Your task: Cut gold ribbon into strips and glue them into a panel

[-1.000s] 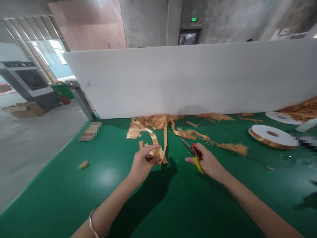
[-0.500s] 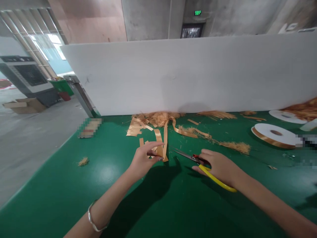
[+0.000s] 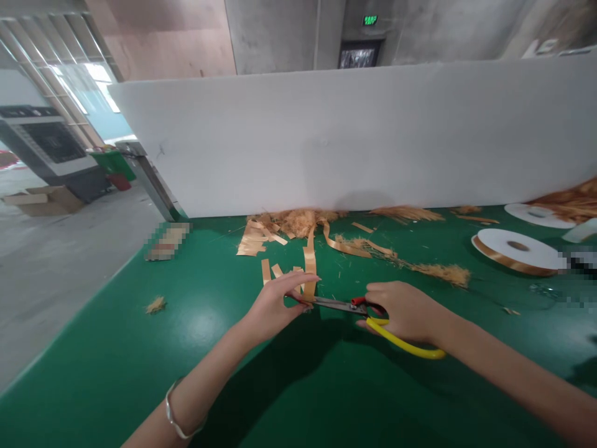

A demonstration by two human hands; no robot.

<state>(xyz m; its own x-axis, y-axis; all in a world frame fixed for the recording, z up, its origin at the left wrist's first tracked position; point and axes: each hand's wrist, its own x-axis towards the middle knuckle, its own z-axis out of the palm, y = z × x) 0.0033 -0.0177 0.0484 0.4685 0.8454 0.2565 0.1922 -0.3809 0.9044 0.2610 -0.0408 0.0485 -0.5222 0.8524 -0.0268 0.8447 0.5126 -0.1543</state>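
My left hand (image 3: 275, 305) pinches the near end of a gold satin ribbon (image 3: 310, 264) over the green table. The ribbon runs back from my fingertips to a heap of gold fibres and strips. My right hand (image 3: 403, 311) grips scissors (image 3: 342, 305) with yellow-and-red handles. Their blades point left and meet the ribbon right at my left fingertips; part of the tips is hidden there. Short cut ribbon pieces (image 3: 265, 272) lie just behind my left hand.
A white spool of gold ribbon (image 3: 517, 249) lies at the right. Frayed gold fibres (image 3: 301, 221) are heaped against the white board (image 3: 326, 143) at the table's back edge. A small tuft (image 3: 156, 304) lies on the left of the green table (image 3: 102, 354).
The scissors have moved left, and their blades have come from a gap beside the ribbon to the ribbon at my left fingertips. My left hand keeps its pinch nearly in place.
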